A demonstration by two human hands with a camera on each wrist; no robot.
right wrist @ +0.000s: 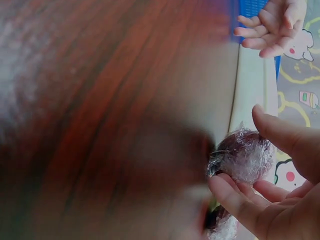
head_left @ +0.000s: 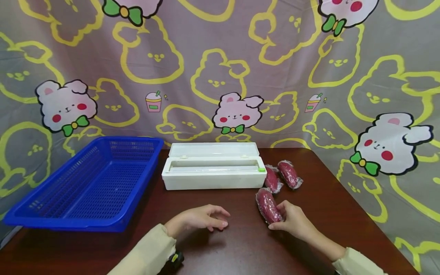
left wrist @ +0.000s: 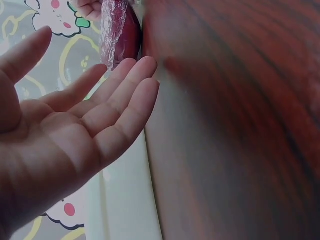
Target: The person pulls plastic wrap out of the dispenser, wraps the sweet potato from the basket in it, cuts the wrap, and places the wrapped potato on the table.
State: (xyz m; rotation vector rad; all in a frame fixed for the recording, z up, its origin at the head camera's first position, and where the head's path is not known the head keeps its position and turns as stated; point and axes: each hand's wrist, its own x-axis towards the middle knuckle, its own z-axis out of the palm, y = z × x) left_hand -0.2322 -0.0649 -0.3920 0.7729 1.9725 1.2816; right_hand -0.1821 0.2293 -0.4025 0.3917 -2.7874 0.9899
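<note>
A dark red, oblong thing like a sweet potato (head_left: 268, 206), wrapped in crinkled clear film, lies on the brown table. My right hand (head_left: 296, 221) is at its near end, fingers along the right side. In the right wrist view, the fingertips (right wrist: 220, 182) reach the wrapped piece (right wrist: 245, 155) while the thumb stands a little off it. Two more wrapped pieces (head_left: 272, 178) (head_left: 289, 174) lie just behind. My left hand (head_left: 203, 218) hovers over the table with nothing in it, its fingers relaxed and spread in the left wrist view.
A white cling film dispenser (head_left: 214, 182) stands at the back middle, lid raised, roll showing and a green slider at its right end. On the left sits a large blue plastic basket (head_left: 135, 198). A cartoon-patterned cloth (head_left: 192, 38) hangs behind the brown table (head_left: 237, 248).
</note>
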